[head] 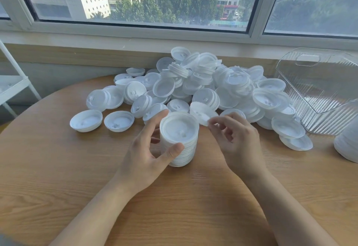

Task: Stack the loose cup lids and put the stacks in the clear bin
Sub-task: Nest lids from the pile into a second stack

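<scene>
Here left hand (147, 148) grips stack (180, 139); right hand (236, 139) pinches lid (201, 113).

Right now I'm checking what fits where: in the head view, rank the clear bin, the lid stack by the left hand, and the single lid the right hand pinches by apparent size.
1. clear bin
2. lid stack
3. single lid

Lid pile (203, 84) behind stack (179, 139), bin (317, 90) right.

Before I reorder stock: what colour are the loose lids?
White, slightly translucent, as the head view shows across the pile of loose lids.
</scene>
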Motion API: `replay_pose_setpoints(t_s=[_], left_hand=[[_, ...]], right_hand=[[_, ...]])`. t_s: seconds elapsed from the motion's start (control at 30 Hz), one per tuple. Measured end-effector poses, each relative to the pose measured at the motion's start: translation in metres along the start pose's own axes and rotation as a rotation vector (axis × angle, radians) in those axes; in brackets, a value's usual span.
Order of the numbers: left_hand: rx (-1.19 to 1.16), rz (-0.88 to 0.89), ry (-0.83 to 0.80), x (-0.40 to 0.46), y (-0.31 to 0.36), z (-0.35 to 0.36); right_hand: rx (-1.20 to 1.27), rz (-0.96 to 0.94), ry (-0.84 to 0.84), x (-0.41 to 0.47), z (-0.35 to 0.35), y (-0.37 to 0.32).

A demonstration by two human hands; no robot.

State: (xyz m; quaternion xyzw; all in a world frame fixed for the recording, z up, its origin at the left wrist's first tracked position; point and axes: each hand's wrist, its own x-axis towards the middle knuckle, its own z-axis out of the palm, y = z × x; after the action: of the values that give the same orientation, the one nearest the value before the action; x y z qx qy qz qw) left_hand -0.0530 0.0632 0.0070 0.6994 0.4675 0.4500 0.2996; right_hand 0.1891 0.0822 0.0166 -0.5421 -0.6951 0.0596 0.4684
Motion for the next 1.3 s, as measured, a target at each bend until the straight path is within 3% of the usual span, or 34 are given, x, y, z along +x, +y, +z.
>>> replay_pose_setpoints(t_s=[0.13,0.3,0.43,0.57,0.67,1.07,1.17,1.3], left_hand=[[0.009,-0.018,0.006,0.0,-0.001,0.001],[-0.004,-0.004,-0.019,0.001,0.002,0.002],[-0.004,0.008,-0.005,0.0,0.001,0.001],[-0.022,-0.004,0.0,-0.001,0.002,0.001],[-0.036,-0.005,-0.002,-0.002,0.005,0.002],[-0.014,-0.013,-0.018,0.0,0.008,0.004],[-0.043,-0.021,-0.019,0.0,0.009,0.003],[-0.067,-0.035,-0.023,-0.001,0.009,0.001]], right_hand=[[0.136,-0.061,0.103,-0.001,-0.01,-0.026],[0.025,-0.318,0.02,-0.009,-0.005,-0.034],[-0.058,-0.388,-0.049,-0.011,-0.004,-0.031],[0.079,-0.179,-0.123,-0.011,-0.006,-0.038],[0.047,-0.062,-0.172,-0.009,-0.002,-0.04],[0.073,0.049,-0.302,-0.01,0.004,-0.031],[0.064,0.052,-0.261,-0.007,-0.003,-0.026],[-0.023,0.18,-0.072,0.004,-0.022,0.005]])
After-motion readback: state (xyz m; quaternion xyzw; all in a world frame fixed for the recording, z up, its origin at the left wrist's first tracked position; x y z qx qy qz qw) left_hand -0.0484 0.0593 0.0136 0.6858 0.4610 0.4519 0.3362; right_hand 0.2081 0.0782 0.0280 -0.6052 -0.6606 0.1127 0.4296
